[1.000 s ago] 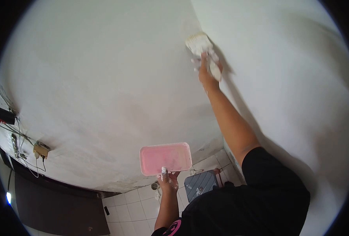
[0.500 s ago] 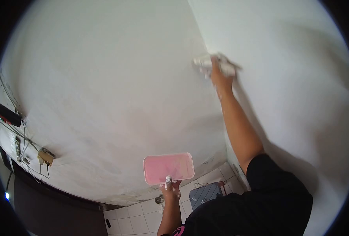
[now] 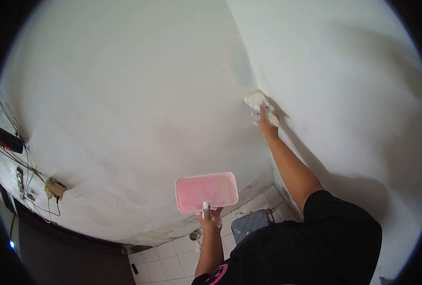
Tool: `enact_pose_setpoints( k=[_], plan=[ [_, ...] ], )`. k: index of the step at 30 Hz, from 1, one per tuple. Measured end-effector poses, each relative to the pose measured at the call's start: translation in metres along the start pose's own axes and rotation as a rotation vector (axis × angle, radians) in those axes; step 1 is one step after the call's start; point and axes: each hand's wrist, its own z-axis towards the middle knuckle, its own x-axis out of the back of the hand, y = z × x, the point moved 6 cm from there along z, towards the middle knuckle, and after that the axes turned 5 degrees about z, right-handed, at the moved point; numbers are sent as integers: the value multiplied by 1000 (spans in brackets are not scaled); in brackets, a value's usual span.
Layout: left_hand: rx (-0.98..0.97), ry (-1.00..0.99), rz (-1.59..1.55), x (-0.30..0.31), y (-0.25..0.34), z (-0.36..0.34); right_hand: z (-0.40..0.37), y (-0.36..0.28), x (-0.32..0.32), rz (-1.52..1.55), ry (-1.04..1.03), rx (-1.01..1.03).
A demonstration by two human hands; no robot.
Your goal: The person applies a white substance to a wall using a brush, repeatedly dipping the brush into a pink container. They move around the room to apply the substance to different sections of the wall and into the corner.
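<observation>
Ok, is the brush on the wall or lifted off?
On the wall: the brush in the right hand has its bristles against it, no gap showing.

I get a single view, from the camera worn on the person's head. It is a wide fisheye ringed by a dark round border. It faces the wall corner from close up and tilts down enough that the tiled floor shows far below the corner at the bottom edge. The right hand with its brush sits on the corner, a full arm's reach from the lens. The left hand and its pink tray hang below the corner, nearer the camera. The black sleeve, right of the corner's foot, lies nearest of all.
</observation>
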Motion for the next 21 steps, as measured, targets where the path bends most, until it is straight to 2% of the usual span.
enact_pose_setpoints(
  k=[4, 6, 8, 12, 14, 17, 18, 20, 21],
  plan=[
    [18, -9, -43, -1, 0, -1, -1, 14, 19, -31, -16, -111],
    [61, 20, -89, 3, -3, -7, 20, 4, 10, -121, 77, -112],
    [31, -15, -36, 0, -2, -3, 59, -17, -13, -220, 160, 56],
    [22, -4, -42, -1, -1, -4, 53, -143, -85, -10, -132, 53],
    [12, -17, -44, -1, -1, -4, 48, -194, -107, 36, -297, 233],
    [6, -36, -57, -7, -1, -4, 35, -225, -120, 174, -357, 356],
    [5, -33, -70, -7, 0, -4, 36, -217, -117, 173, -351, 357],
    [13, -25, -76, -5, -2, -4, 51, -152, -97, 53, -190, 138],
    [16, -13, -87, -3, -4, -5, 58, -110, -78, 7, -145, 173]
  ],
)
